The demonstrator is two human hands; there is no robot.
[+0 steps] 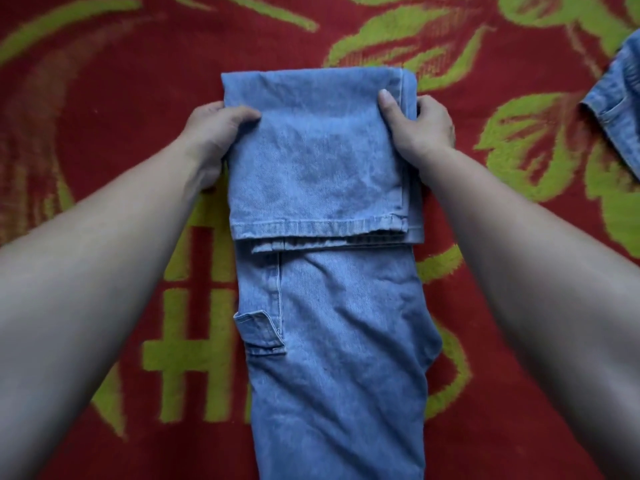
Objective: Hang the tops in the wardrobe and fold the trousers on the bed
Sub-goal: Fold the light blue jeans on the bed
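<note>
Light blue denim trousers (332, 341) lie lengthwise down the middle of the bed, running from the centre to the bottom edge of the view. Their far end is folded back toward me, so the leg hems lie across the trousers at mid-height. My left hand (211, 133) grips the left edge of that folded part, thumb on top. My right hand (415, 123) grips the right edge the same way, fingers wrapped around the stacked layers. A side pocket flap shows lower on the trousers.
The bed is covered by a red blanket (104, 98) with large yellow-green leaf shapes. Another piece of blue denim clothing (616, 109) lies at the right edge, partly out of view.
</note>
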